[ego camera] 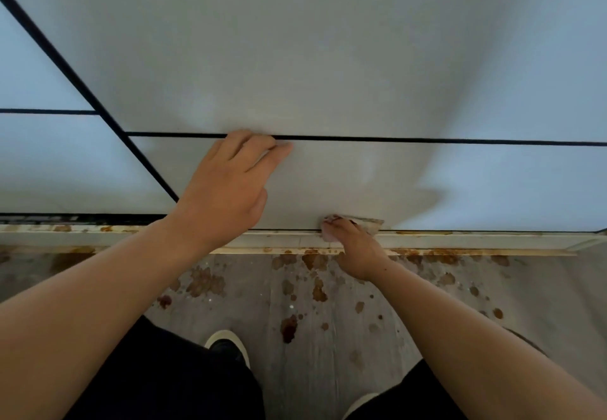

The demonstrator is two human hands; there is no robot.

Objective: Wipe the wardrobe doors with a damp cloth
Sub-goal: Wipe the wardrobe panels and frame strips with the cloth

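Right hand (356, 253) gripping damp cloth (363, 224), pressed to very bottom edge of wardrobe door (328, 74), just above rusty floor track (460, 240). Left hand (226, 186) open, flat on door, bracing. Mid-wipe, lowest panel. Next, prob.: sideways sweep along bottom edge w/ steady pressure.

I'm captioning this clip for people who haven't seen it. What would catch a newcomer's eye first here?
Two bare arms reach toward a pale wardrobe door crossed by thin black lines. The left hand rests flat on the door with its fingertips at a black line, while the right hand presses a crumpled cloth against the door's bottom edge. Below, rusty brown stains spatter the grey floor and the bottom rail.
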